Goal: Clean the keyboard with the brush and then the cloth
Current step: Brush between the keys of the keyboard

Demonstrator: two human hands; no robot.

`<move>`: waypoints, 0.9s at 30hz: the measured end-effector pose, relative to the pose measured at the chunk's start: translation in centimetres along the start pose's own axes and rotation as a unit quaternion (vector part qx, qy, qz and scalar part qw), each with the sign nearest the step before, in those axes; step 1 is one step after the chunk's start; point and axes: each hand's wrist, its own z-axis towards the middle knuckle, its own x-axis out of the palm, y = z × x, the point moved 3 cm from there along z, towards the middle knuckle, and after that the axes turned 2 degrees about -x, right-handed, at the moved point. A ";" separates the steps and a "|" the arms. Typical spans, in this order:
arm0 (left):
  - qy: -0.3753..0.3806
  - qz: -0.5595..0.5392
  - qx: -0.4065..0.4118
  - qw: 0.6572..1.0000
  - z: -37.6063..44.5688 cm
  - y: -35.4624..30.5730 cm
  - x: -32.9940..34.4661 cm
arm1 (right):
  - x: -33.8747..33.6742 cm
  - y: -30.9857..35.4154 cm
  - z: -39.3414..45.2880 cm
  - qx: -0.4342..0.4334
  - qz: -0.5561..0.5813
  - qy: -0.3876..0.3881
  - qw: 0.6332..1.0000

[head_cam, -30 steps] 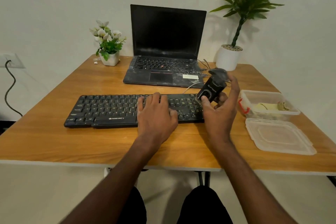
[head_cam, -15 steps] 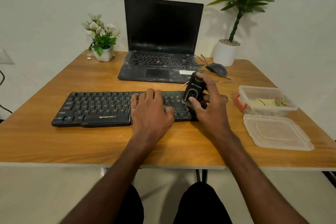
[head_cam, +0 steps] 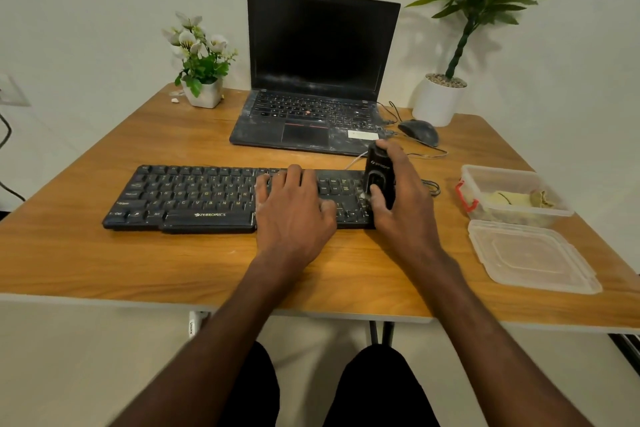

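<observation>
Black brush (head_cam: 379,180) gripped upright by right hand (head_cam: 403,208); flat-fingered left hand (head_cam: 294,211) steadies keyboard (head_cam: 194,194) — excess pressure risks dislodging keycaps.

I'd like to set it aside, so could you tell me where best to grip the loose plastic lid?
Take the lid by its near right rim, coming from the right table edge. It lies flat and shallow, so only its raised lip gives a grip, and that corner slightly overhangs the table.

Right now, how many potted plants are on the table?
2: a small flowering plant at the back left beside the laptop, and a tall leafy plant at the back right corner.
</observation>
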 end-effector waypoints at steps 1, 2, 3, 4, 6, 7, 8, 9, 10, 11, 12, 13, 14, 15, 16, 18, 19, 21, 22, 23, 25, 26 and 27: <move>0.001 0.001 0.002 1.000 0.0 0.0 0.0 | -0.1 -0.2 0.1 0.011 -0.004 -0.021 1.000; 0.001 0.002 0.003 1.000 0.0 0.0 0.1 | -0.1 -0.1 0.1 0.010 -0.002 -0.029 1.000; 0.001 0.003 0.005 1.000 0.0 -0.1 0.1 | -0.1 0.2 0.1 -0.003 0.004 -0.024 1.000; 0.001 0.002 0.005 1.000 0.0 -0.1 0.0 | -0.1 0.5 -0.1 -0.022 0.015 -0.005 1.000; 0.000 0.000 0.004 1.000 -0.1 -0.3 -0.1 | -0.1 1.1 -0.4 -0.046 0.049 0.040 0.997; 0.000 0.002 0.004 1.000 -0.1 -0.3 -0.1 | -0.2 1.2 -0.4 -0.044 0.068 0.054 0.995; 0.000 0.002 0.004 1.000 -0.1 -0.3 -0.1 | -0.2 1.1 -0.5 -0.030 0.087 0.059 0.994; 0.001 0.001 0.003 1.000 -0.1 -0.2 -0.2 | -0.2 0.9 -0.4 -0.012 0.096 0.054 0.994; 0.002 0.001 0.003 1.000 -0.2 -0.2 -0.2 | -0.2 0.6 -0.3 0.004 0.089 0.037 0.995; 0.002 0.001 0.002 1.000 -0.2 -0.2 -0.1 | -0.2 0.4 -0.3 0.012 0.070 0.013 0.997; 0.003 0.001 0.002 1.000 -0.2 -0.2 -0.1 | -0.2 0.3 -0.2 0.012 0.054 -0.010 0.998; 0.005 -0.001 0.001 1.000 -0.3 -0.2 -0.1 | -0.2 0.3 -0.1 0.010 0.049 -0.022 0.998; 0.006 -0.002 0.000 1.000 -0.3 -0.2 -0.1 | -0.1 0.3 0.0 0.009 0.054 -0.018 0.998; 0.006 -0.001 0.001 1.000 -0.3 -0.2 -0.1 | -0.1 0.4 0.0 0.004 0.056 -0.001 0.998; 0.005 0.001 0.001 1.000 -0.3 -0.2 -0.1 | -0.1 0.5 -0.1 -0.006 0.052 0.022 0.998; 0.005 0.001 0.001 1.000 -0.3 -0.1 -0.1 | 0.0 0.7 -0.4 -0.027 0.035 0.042 0.998; 0.005 -0.002 -0.001 1.000 -0.3 -0.1 -0.1 | 0.0 0.6 -0.3 -0.025 0.021 0.022 0.999; 0.006 -0.006 -0.003 1.000 -0.4 -0.1 -0.1 | -0.2 -0.3 -0.1 0.013 -0.017 -0.052 0.998; 0.007 -0.007 -0.002 1.000 -0.3 -0.1 -0.1 | -0.5 -0.6 0.1 0.040 -0.025 -0.085 0.995; 0.008 -0.008 -0.002 1.000 -0.3 -0.1 -0.2 | -0.7 -1.0 0.2 0.063 -0.017 -0.105 0.992; 0.009 -0.010 -0.003 1.000 -0.3 -0.1 -0.2 | -0.8 -1.2 0.1 0.084 0.058 -0.094 0.990; 0.009 -0.010 -0.004 1.000 -0.3 -0.1 -0.3 | -0.7 -1.1 0.0 0.084 0.100 -0.068 0.989; 0.011 -0.010 -0.005 1.000 -0.3 -0.1 -0.3 | -0.7 -0.9 -0.1 0.078 0.122 -0.042 0.989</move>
